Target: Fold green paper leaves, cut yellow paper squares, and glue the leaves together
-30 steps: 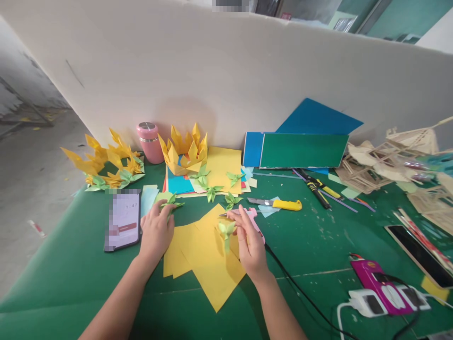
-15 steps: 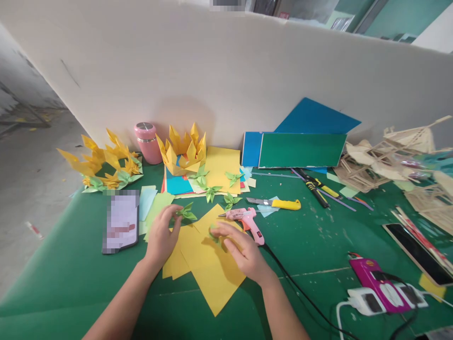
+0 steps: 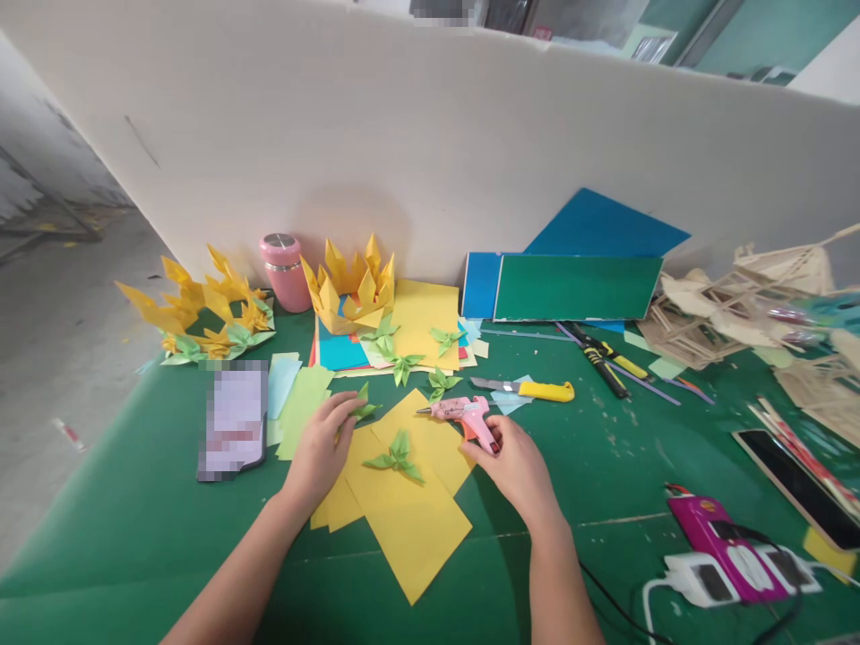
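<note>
My left hand (image 3: 326, 439) pinches a folded green paper leaf (image 3: 366, 405) that its fingers partly cover. With its fingers around the handle, my right hand (image 3: 517, 466) holds a pink hot glue gun (image 3: 463, 412), whose nozzle points left. Between my hands, another green paper leaf (image 3: 396, 457) with pointed tips lies on overlapping yellow paper sheets (image 3: 413, 537). Several more green leaves (image 3: 442, 383) lie farther back. A yellow folded-paper crown (image 3: 349, 291) stands behind them on stacked coloured paper. A second crown (image 3: 194, 309), trimmed with yellow flowers and green leaves, sits at the left.
A phone (image 3: 233, 419) and a pink flask (image 3: 285, 273) are at the left. A yellow utility knife (image 3: 537, 391) lies behind the glue gun, with pliers (image 3: 605, 358) farther right. The power strip (image 3: 729, 548), black cord and wooden stick model (image 3: 705, 313) occupy the right side.
My right hand has let go of a green leaf, leaving it on the yellow paper, and moved right to grip the glue gun. The left hand stays at its leaf.
</note>
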`<state>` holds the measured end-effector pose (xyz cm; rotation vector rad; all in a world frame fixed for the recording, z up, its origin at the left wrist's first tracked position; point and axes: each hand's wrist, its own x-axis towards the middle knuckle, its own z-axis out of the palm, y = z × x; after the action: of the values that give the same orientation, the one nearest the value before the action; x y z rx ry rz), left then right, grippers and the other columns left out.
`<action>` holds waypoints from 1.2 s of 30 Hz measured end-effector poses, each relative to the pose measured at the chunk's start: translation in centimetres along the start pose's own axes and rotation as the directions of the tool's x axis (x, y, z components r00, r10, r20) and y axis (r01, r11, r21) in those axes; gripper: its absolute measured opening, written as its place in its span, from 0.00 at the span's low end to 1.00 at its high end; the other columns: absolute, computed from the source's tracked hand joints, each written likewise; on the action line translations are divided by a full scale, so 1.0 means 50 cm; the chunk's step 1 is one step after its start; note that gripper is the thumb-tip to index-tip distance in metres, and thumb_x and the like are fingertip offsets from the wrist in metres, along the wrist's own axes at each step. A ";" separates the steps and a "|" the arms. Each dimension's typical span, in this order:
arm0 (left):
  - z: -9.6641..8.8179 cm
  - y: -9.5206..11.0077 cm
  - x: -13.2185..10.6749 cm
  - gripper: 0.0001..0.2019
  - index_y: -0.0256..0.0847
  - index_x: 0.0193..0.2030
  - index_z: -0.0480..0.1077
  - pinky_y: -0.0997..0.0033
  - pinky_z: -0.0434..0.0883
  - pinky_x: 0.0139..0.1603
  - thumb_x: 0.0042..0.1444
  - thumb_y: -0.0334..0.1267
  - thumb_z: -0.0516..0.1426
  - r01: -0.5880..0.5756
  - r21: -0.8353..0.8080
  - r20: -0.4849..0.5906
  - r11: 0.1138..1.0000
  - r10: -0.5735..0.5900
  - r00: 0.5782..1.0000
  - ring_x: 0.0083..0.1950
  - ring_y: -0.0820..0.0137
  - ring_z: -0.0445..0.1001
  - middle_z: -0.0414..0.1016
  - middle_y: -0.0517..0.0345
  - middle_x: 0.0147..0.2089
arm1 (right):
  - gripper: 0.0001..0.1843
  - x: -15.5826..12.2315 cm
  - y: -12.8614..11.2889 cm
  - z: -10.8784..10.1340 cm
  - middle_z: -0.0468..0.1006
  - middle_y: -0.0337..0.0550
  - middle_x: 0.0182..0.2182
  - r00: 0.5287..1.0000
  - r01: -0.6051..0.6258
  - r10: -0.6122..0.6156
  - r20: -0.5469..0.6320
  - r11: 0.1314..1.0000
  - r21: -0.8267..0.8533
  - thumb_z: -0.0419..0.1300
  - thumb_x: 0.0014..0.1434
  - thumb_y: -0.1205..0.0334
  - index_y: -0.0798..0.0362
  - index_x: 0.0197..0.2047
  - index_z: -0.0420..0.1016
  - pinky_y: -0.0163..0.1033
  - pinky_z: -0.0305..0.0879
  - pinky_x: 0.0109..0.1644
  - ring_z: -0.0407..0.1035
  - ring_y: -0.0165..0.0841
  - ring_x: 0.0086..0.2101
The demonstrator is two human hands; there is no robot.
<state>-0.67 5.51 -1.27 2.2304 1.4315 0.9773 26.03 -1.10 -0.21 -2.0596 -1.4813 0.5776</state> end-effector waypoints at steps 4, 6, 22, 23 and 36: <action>0.002 -0.001 -0.001 0.13 0.42 0.46 0.70 0.61 0.75 0.46 0.59 0.37 0.49 0.023 0.008 0.029 1.000 -0.023 0.999 0.46 0.62 0.76 0.74 0.48 0.50 | 0.14 0.001 -0.002 -0.004 0.76 0.43 0.29 0.999 -0.045 0.045 0.008 0.996 0.071 0.60 0.46 0.55 0.52 0.37 0.74 0.38 0.62 0.30 0.70 0.38 0.29; 0.001 0.002 -0.001 0.12 0.42 0.47 0.69 0.63 0.76 0.42 0.58 0.38 0.51 0.056 0.006 0.025 0.998 -0.056 0.998 0.39 0.65 0.76 0.74 0.49 0.49 | 0.16 0.002 0.001 -0.007 0.76 0.44 0.30 0.999 -0.030 0.032 -0.020 0.992 0.124 0.59 0.48 0.53 0.52 0.38 0.75 0.39 0.62 0.30 0.70 0.38 0.28; -0.033 0.002 0.008 0.18 0.41 0.36 0.71 0.64 0.72 0.41 0.51 0.22 0.43 -0.050 0.241 -0.038 0.969 0.061 0.997 0.44 0.62 0.76 0.77 0.50 0.44 | 0.19 -0.004 -0.021 -0.002 0.78 0.42 0.29 0.992 -0.109 0.127 0.011 0.802 0.588 0.59 0.47 0.55 0.52 0.43 0.64 0.38 0.67 0.25 0.71 0.34 0.22; -0.034 0.000 0.008 0.18 0.41 0.35 0.71 0.66 0.73 0.39 0.51 0.21 0.43 -0.049 0.241 -0.009 0.969 0.053 0.999 0.44 0.63 0.76 0.76 0.50 0.45 | 0.20 -0.004 -0.021 -0.001 0.78 0.41 0.28 0.990 -0.112 0.138 0.004 0.788 0.605 0.60 0.47 0.55 0.52 0.43 0.64 0.38 0.67 0.24 0.71 0.34 0.21; -0.034 0.023 0.003 0.20 0.44 0.38 0.73 0.56 0.73 0.51 0.51 0.22 0.44 -0.259 0.024 0.302 0.966 0.240 0.923 0.54 0.60 0.73 0.73 0.51 0.56 | 0.21 0.000 -0.019 0.009 0.77 0.39 0.26 0.984 -0.093 0.171 -0.058 0.753 0.651 0.61 0.45 0.54 0.52 0.42 0.63 0.37 0.66 0.22 0.69 0.32 0.19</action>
<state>-1.02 4.97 0.71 2.5232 1.0801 0.6346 25.07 -0.76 0.03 -1.6061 -0.8843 0.8703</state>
